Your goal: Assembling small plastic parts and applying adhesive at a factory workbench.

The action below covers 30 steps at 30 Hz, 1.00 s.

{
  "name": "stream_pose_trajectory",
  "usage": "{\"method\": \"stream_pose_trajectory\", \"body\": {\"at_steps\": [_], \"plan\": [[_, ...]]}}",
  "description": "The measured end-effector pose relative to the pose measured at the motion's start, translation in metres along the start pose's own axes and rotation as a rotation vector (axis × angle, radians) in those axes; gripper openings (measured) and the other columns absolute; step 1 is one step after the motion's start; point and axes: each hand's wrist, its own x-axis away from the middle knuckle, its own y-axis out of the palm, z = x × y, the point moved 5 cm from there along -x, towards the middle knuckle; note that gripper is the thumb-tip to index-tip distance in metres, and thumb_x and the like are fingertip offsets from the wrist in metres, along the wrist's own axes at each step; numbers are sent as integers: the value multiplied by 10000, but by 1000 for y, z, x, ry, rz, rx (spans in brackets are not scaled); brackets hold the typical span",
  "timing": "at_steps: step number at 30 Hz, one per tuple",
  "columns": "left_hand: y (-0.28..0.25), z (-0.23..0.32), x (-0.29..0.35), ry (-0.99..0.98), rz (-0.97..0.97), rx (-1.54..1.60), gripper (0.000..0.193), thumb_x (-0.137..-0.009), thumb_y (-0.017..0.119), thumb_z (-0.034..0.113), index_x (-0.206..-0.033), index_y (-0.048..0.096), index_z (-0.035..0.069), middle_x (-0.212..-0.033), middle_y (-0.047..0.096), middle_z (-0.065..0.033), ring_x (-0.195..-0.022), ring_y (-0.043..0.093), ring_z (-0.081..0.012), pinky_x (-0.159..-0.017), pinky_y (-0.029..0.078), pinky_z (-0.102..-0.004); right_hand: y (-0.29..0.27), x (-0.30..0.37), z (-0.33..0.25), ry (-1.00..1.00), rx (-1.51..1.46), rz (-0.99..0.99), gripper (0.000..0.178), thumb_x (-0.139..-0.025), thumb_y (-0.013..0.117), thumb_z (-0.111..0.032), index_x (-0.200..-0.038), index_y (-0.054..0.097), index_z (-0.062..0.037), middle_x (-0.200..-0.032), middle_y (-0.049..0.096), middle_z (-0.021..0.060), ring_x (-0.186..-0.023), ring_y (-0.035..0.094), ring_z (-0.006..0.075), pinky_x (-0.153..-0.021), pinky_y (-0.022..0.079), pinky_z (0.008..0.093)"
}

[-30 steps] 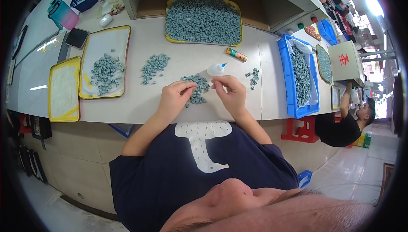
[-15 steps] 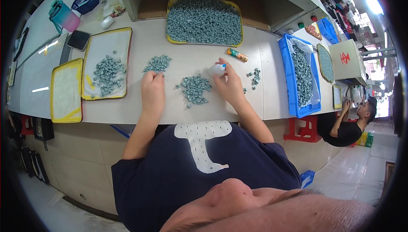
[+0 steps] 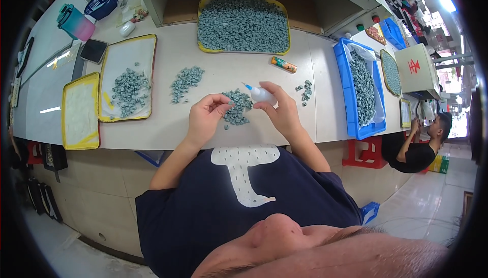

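My right hand (image 3: 283, 110) grips a small white squeeze bottle (image 3: 263, 96) with a blue tip and thin nozzle, which points up and to the left. My left hand (image 3: 204, 119) is closed in a pinch; a small blue-green piece (image 3: 231, 103) seems to show at its fingertips. Between the hands lies a loose pile of blue-green pieces (image 3: 236, 116), partly covered by the left fingertips. Another pile of such pieces (image 3: 187, 80) sits farther off to the left. A few more pieces (image 3: 306, 93) lie right of the bottle.
A yellow-rimmed tray (image 3: 244, 51) full of pieces stands at the back under a shelf. Another tray (image 3: 154, 59) and a phone (image 3: 94, 50) are at left. An orange-and-green tube (image 3: 283, 64) lies ahead. At right stands a blue bin (image 3: 351, 110); beyond it sits a person (image 3: 406, 151).
My left hand has moved right and nearer, from the far left pile to beside the middle pile. My right hand has turned the bottle so its blue nozzle points up and left.
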Motion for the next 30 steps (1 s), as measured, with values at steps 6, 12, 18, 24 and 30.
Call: {"method": "stream_pose_trajectory", "body": {"at_steps": [6,12,18,24,30], "plan": [[3,-6,-5,56,8,148,66,-899,579,-15,-964,585,-21,-905,648,-71,-691,522,-77,-632,444,-210,-13,-1,-19,-266,154,16,413,-728,753,-115,-1114,614,-62,-937,628,91,-852,597,268,-733,478,342],[-7,-13,-8,102,-27,251,60,-907,562,-21,-967,552,-20,-934,624,-96,-698,516,-96,-638,442,-226,-14,-3,-33,-385,403,65,412,-677,752,-184,-1072,647,-136,-888,607,5,-826,564,202,-713,396,346],[-19,-15,-8,138,-43,271,72,-901,575,-25,-972,565,-20,-943,637,-87,-722,532,-83,-661,452,-206,-5,-6,-44,-412,462,48,411,-684,745,-164,-1083,649,-156,-880,605,-13,-827,558,201,-720,376,339],[-24,-11,-7,135,-38,246,54,-903,562,-26,-950,550,-1,-933,606,-88,-708,503,-96,-661,435,-220,3,-7,-50,-435,559,66,415,-659,749,-172,-1065,664,-184,-890,605,-33,-856,561,189,-741,375,335],[-26,-12,-8,134,-38,234,47,-902,566,-21,-941,554,3,-928,608,-82,-709,500,-92,-664,432,-218,3,-8,-56,-442,595,78,394,-657,749,-177,-1044,674,-187,-896,605,-39,-874,564,184,-747,376,333]]}}
